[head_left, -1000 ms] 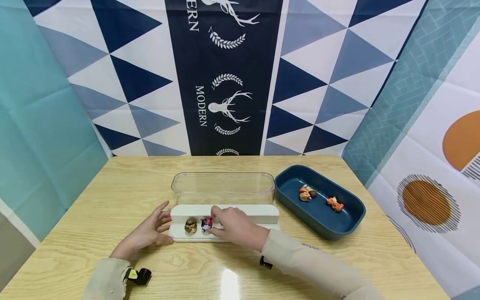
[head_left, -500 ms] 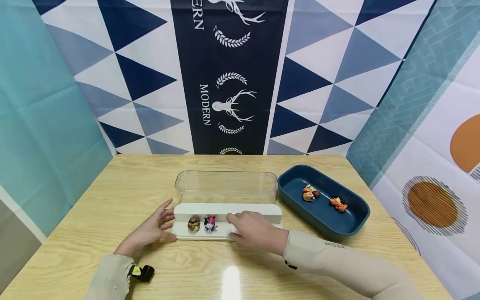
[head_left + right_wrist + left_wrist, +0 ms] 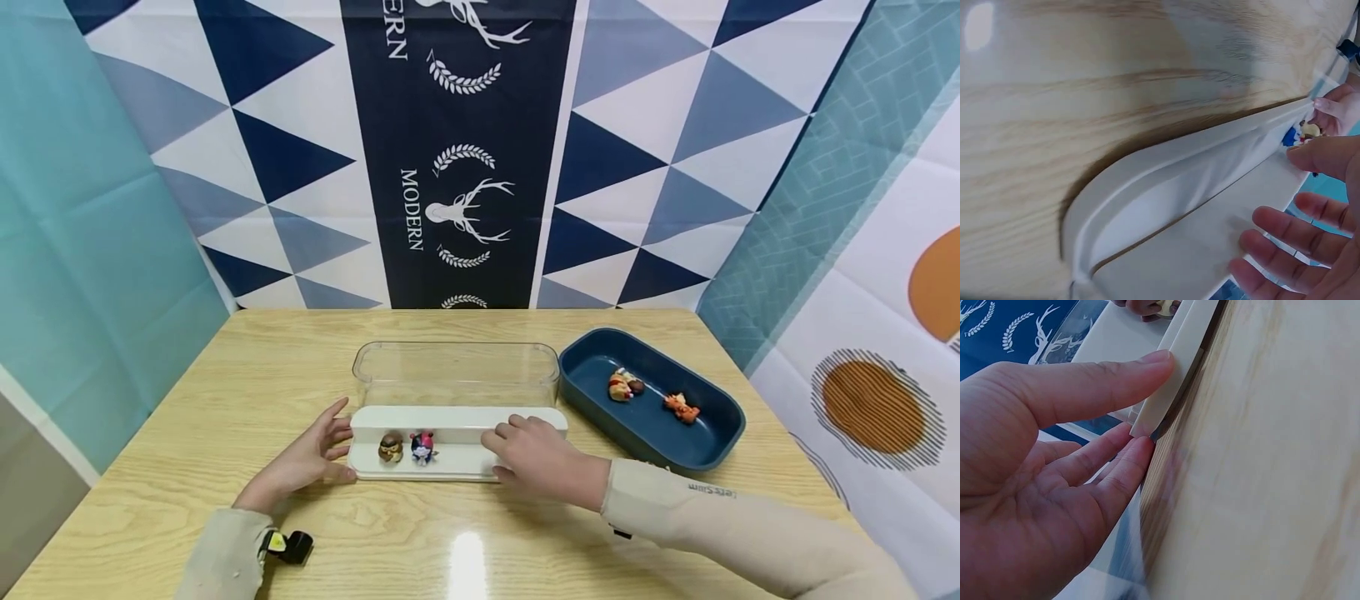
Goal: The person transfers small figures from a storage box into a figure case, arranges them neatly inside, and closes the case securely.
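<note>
Long white tray (image 3: 461, 465) with rounded ends and a raised back ledge was seen lower-centre of the head frame, flat on the pale wood-grain table (image 3: 375, 542). Its left end was touched by the left hand (image 3: 313, 454): thumb laid on the front rim, fingertips against the end, digits nearly straight and apart, not clamped. The right hand (image 3: 543, 454) was held over the tray's right part, back up; in the right wrist view, thumb and fingers were seen apart, loosely bent, nothing gripped. Fingertip contact with the tray there could not be told.

Two small figurines were seen on the tray's left half, side by side: a brown owl-like figurine (image 3: 390, 447) at left, a dark blue figurine with a pink-red top (image 3: 422, 447) just right of it.

A clear plastic cover with rounded corners (image 3: 453, 362) was located just behind the tray, mid-frame. A dark blue rounded rectangular bin (image 3: 708, 437) was angled at centre-right, near the cover's right end. Inside it, a yellow, red and brown figurine (image 3: 622, 385) and an orange figurine (image 3: 682, 408) were spaced apart.
</note>
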{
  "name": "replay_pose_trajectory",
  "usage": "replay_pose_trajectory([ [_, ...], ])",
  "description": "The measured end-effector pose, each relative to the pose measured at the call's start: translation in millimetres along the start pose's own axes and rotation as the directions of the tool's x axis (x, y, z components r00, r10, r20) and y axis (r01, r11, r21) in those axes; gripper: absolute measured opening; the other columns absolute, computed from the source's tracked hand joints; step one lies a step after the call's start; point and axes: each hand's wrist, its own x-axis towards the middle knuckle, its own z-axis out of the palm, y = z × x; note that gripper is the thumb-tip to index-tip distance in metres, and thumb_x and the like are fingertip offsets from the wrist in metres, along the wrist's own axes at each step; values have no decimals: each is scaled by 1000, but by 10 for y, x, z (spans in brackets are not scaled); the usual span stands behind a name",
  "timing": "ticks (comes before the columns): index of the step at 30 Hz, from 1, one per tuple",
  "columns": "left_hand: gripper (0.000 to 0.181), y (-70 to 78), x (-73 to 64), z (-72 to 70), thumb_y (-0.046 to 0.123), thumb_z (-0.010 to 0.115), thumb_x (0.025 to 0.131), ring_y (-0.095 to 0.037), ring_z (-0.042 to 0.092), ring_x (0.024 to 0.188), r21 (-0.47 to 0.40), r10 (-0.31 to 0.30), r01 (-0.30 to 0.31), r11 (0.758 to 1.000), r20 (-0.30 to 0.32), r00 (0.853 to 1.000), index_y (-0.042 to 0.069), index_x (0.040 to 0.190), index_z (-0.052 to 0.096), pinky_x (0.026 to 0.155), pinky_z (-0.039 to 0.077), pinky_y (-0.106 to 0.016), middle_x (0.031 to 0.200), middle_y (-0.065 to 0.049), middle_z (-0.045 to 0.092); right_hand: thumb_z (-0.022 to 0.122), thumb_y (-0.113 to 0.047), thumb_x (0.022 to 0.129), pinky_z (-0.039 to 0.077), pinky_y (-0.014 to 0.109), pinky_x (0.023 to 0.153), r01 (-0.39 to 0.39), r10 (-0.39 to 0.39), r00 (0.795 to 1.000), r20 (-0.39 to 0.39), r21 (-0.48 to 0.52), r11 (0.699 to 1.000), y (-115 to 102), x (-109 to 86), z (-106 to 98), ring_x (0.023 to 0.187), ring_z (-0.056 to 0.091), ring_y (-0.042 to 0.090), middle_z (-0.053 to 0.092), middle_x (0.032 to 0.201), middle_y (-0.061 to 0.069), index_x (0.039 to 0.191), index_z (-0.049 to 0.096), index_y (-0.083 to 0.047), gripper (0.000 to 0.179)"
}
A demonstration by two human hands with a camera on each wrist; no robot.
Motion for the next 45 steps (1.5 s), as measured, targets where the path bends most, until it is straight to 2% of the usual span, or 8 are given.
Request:
replay_pose_trajectory([
  [5,120,7,-14,13,-20,75,72,-56,25,139,-1,-11,11,1000,-3,1000,-2,156,-8,112,38,-50,152,-39,20,80,-22,81,48,28,54,20,-21,1000,-22,-35,999,99,-111,-34,70,55,18,57,78,0,91,56,-13,28],
  [13,120,12,-7,2,-20,75,71,-55,25,139,-8,-7,7,1000,0,1000,-2,156,-8,112,38,-50,152,-39,20,78,-25,86,48,28,59,-11,11,998,69,8,1000,317,-218,-217,75,55,17,62,89,1,99,62,-13,24],
  [20,120,8,3,7,-20,75,71,-55,25,139,-7,-10,10,1000,0,1000,-2,156,-8,112,39,-48,152,-39,21,78,-22,85,51,30,60,19,-15,998,56,-80,997,550,-256,-296,81,59,19,63,91,3,100,64,-12,23],
  [27,119,17,3,13,-21,74,72,-55,25,139,-13,-12,12,1000,0,1000,-2,156,-8,111,41,-45,152,-39,21,77,-23,86,56,37,70,20,-11,998,69,-126,992,799,-279,-368,89,62,23,66,99,7,107,66,-9,28],
  [32,120,16,4,3,-21,75,70,-55,25,139,-7,-11,11,1000,-7,1000,-3,156,-7,112,38,-49,151,-39,22,78,-25,86,53,40,69,13,-4,999,48,-185,983,1028,-313,-370,86,60,25,67,97,7,109,68,-8,30],
  [37,120,11,4,3,-20,76,71,-55,26,138,0,-10,10,1000,-7,1000,-2,156,-7,113,37,-50,151,-38,23,81,-25,84,55,44,72,-9,12,1000,12,-245,969,1299,-393,-344,84,59,28,64,92,10,104,66,-6,32],
  [41,120,4,5,6,-20,76,72,-55,26,138,5,-9,9,1000,-5,1000,-2,156,-7,113,37,-50,151,-38,24,82,-24,82,55,46,71,-33,41,999,31,-231,972,1498,-486,-308,83,57,29,60,91,11,103,63,-5,34],
  [45,120,9,4,1,-21,75,71,-55,26,138,-3,-10,10,1000,-6,1000,-3,156,-7,112,38,-49,151,-39,22,80,-22,83,54,48,71,-51,70,991,113,-161,986,1660,-567,-263,87,57,30,61,98,13,109,63,-3,36],
])
